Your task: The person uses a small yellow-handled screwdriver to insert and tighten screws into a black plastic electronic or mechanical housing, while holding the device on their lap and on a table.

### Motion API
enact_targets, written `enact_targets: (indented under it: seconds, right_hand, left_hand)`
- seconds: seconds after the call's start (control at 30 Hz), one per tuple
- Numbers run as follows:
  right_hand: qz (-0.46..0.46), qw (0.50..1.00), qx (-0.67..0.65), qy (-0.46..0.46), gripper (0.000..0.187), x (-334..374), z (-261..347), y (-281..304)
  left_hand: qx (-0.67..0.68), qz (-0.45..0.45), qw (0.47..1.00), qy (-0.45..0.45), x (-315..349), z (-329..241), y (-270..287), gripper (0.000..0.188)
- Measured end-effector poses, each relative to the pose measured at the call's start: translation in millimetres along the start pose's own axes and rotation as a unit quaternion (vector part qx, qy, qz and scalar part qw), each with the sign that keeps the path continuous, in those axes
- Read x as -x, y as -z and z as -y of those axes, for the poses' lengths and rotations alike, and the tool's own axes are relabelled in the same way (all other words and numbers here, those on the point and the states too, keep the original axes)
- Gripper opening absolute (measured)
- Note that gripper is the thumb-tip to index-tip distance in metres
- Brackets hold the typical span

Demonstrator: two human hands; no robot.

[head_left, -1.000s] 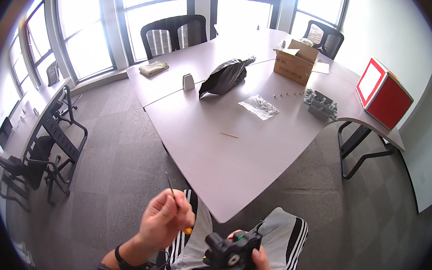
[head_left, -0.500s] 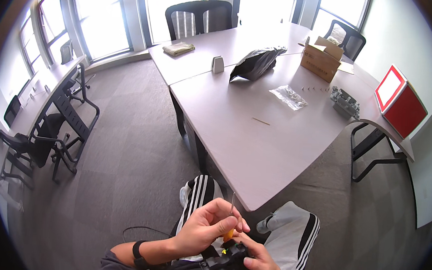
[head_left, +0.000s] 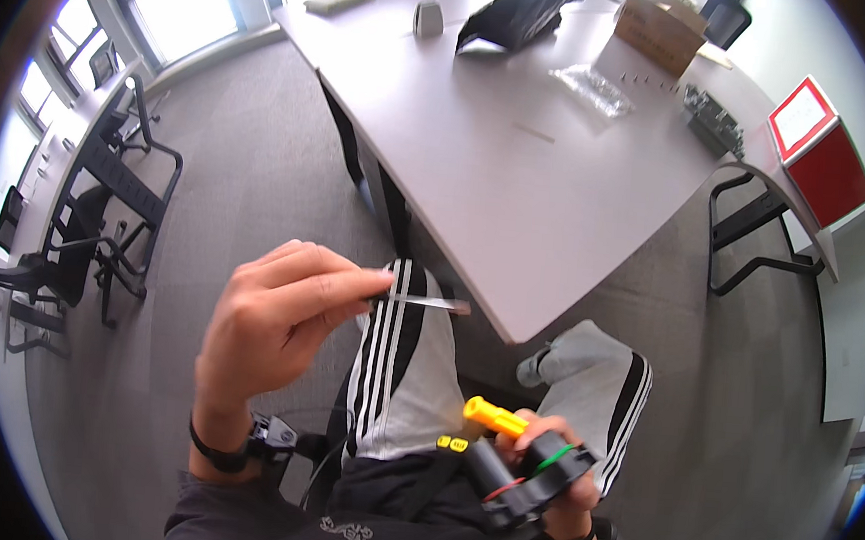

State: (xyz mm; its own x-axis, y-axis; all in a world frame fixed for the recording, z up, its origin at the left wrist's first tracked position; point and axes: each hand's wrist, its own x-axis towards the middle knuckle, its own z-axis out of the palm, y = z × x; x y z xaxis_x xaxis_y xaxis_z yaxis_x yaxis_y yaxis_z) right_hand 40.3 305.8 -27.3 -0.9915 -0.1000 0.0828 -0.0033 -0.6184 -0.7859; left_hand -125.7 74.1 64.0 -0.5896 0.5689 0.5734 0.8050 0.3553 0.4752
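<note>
Table [head_left: 556,219] narrows to a rounded corner just ahead of your knees; its left edge slants away from you, and grey floor [head_left: 230,156] spreads beside it toward the side desk [head_left: 60,139]. Your left hand [head_left: 284,315] is raised over that floor, near your left knee, thumb and forefinger pinched together on a thin strip [head_left: 425,302] whose tip points toward the table corner. Your right hand [head_left: 579,496] sits low over your lap, fingers clamped around a black device [head_left: 527,497]; a yellow handle [head_left: 495,417] sticks out beside those fingers, its free end toward your left.

Your striped trousers [head_left: 396,368] lie beneath and between both hands. Farther up the tabletop: a thin stick [head_left: 533,133], a crinkled clear bag [head_left: 594,89], a row of small upright pieces [head_left: 649,82], a knobbly grey block [head_left: 714,122]. Behind these, a glossy black bag [head_left: 520,17] and an open cardboard box [head_left: 660,33] block the far side.

Strip: shiny, blurred. Device: dark, chunky, rounded parts, green and red rings. Handle: smooth, roughly cylindrical.
</note>
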Motion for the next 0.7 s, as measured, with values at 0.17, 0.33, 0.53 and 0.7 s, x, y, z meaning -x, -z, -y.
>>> enact_targets:
  seconds: [0.17, 0.33, 0.53, 0.7]
  right_hand:
    - [-0.017, 0.998, -0.046, 0.027, 0.064, 2, 5, 11]
    - [-0.034, 0.998, -0.03, 0.032, 0.065, 3, 1, 12]
    - [-0.001, 1.0, -0.02, 0.014, 0.063, 4, -1, 14]
    - [-0.014, 0.999, -0.038, 0.036, 0.063, 6, -1, 17]
  left_hand:
    - [-0.035, 0.027, 0.997, -0.066, 1, -7, 7, 0.016]
    - [0.012, 0.069, 0.993, -0.091, 3, -12, 1, 0.013]
    - [0.038, 0.098, 0.989, -0.1, 6, -19, -12, 0.017]
    - [0.049, 0.133, 0.985, -0.098, 7, -20, -12, 0.019]
